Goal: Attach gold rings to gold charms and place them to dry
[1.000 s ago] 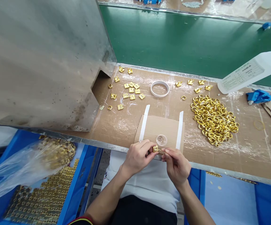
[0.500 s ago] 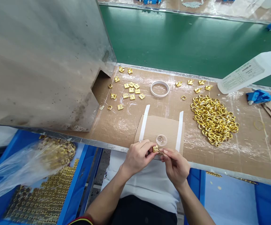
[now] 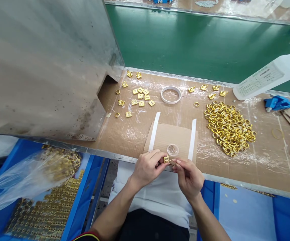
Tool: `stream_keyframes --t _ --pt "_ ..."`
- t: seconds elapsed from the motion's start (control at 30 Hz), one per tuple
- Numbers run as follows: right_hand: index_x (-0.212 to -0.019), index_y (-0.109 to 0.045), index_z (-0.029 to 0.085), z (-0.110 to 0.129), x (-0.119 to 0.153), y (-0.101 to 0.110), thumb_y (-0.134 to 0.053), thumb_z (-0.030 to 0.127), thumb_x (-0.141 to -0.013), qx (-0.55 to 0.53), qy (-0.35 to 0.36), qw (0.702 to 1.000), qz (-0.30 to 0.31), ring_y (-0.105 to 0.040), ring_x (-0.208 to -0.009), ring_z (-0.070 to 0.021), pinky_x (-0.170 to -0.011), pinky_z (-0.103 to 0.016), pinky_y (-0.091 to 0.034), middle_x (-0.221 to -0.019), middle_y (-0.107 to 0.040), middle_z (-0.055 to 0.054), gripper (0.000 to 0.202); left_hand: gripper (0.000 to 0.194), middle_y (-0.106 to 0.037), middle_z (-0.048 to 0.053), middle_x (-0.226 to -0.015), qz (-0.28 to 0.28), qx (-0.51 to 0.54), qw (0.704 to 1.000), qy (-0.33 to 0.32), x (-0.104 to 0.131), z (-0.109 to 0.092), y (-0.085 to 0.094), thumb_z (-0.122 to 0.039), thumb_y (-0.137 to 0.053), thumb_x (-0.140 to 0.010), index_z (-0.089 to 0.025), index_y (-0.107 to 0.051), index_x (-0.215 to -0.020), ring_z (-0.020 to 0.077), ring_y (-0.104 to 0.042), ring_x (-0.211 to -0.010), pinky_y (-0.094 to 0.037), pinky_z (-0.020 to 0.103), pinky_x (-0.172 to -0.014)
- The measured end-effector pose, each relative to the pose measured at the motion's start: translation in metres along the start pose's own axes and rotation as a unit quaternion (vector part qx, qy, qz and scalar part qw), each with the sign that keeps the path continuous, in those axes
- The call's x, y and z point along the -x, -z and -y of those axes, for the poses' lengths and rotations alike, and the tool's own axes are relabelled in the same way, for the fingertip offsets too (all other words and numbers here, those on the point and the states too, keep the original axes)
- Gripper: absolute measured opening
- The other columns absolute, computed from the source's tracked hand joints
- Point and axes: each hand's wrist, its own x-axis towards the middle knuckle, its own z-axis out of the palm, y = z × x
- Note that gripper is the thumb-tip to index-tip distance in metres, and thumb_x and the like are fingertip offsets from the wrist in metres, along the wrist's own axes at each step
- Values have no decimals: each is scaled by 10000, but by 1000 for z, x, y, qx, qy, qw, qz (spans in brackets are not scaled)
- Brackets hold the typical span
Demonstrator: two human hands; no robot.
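Note:
Between the thumb and fingers of my left hand (image 3: 148,167) is a square gold piece (image 3: 166,159), held at the table's front edge. My right hand (image 3: 189,175) pinches a thin pointed tool (image 3: 172,162), its tip at or very near the gold piece. Just beyond my fingers sits a small round clear dish (image 3: 172,150) on a cardboard sheet (image 3: 175,134), which has white tape strips down both sides. What lies inside the dish is too small to name.
A heap of gold rings (image 3: 229,129) lies right, with a white bottle (image 3: 268,78) behind. Several square gold pieces (image 3: 140,96) and a white tape roll (image 3: 171,95) lie farther back. A metal panel (image 3: 47,67) stands left; blue trays (image 3: 84,194) sit below the table.
My right hand has shifted very slightly at the gold piece. My left hand and the piece in it look unmoved.

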Motion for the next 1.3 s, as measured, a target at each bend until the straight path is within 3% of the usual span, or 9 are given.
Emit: stream_keyframes --t 0.27,0.67,1.3 --pt "-1120 -678 223 2 -3 -1 -586 112 -991 0 24 1000 13 -797 -821 -226 -674 -326 -691 -938 -792 -100 194 146 -630 -28 -682 1 -9 1000 -2 0 0 0 -295 -594 -1001 -173 -664 -961 99 -509 -515 -394 224 -523" --pt "-1117 -671 225 3 -3 2 -585 120 -998 31 27 999 9 -785 -744 -198 -599 -283 -675 -928 -785 -95 181 150 -627 -27 -679 2 -9 1000 -1 0 0 -1 -294 -596 -1000 -169 -668 -960 97 -503 -513 -400 221 -528" --pt "-1112 -679 226 1 0 1 -595 133 -994 21 14 1000 1 -787 -755 -208 -637 -314 -690 -930 -783 -94 172 136 -626 -27 -679 4 -7 1000 1 -1 -1 0 -282 -599 -997 -170 -666 -957 96 -501 -513 -402 223 -528"
